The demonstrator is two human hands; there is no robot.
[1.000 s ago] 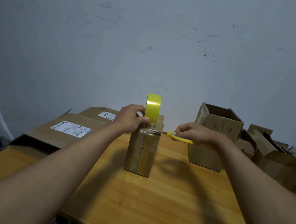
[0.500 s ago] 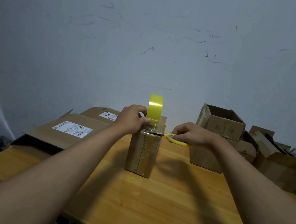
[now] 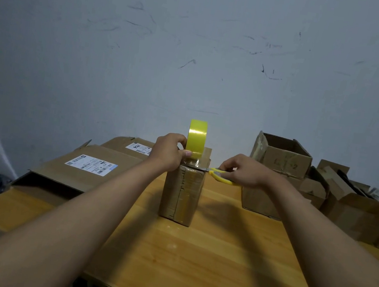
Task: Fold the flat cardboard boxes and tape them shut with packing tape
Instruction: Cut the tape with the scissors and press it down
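A small taped box [image 3: 182, 192] stands upright mid-table [image 3: 202, 263]. The left hand [image 3: 170, 151] grips the yellow tape roll [image 3: 196, 139] on edge above it. The right hand [image 3: 244, 170] grips yellow scissors [image 3: 218, 172], blades at the tape strip by the box top. Flat cartons [image 3: 91, 165] lie left, open boxes [image 3: 280, 171] crowd the right. The scissors have moved closer to the box than a second ago.
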